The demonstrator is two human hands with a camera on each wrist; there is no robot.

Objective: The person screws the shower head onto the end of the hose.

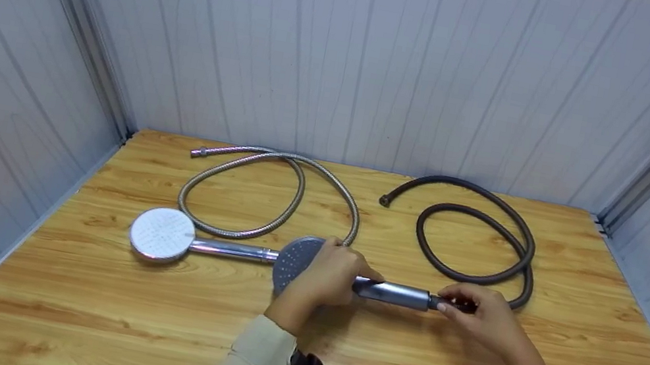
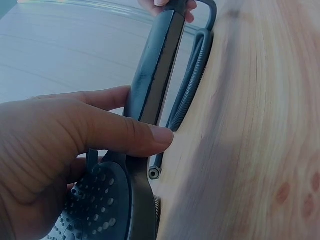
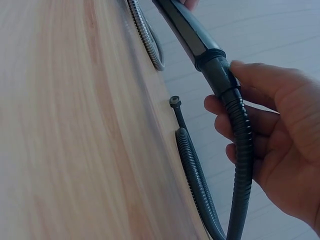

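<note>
A dark grey handheld shower head (image 1: 394, 293) points its handle to the right, its round nozzle face (image 2: 95, 205) turned up toward the left wrist camera. My left hand (image 1: 332, 274) grips it at the neck, thumb across the near side and fingers behind. At the handle's end, my right hand (image 1: 485, 318) pinches the connector (image 3: 220, 77) of the black shower hose (image 3: 244, 150) between thumb and fingers. Connector and handle end meet in line in the right wrist view. From there the hose runs back into a loose coil.
Left of my hands lies a chrome shower head (image 1: 162, 235) with a white face. A silver metal hose (image 1: 294, 204) loops behind it. The black hose's free end (image 1: 385, 200) lies farther back on the wooden table (image 1: 139, 324). Pale panels (image 1: 361, 55) wall the back and sides.
</note>
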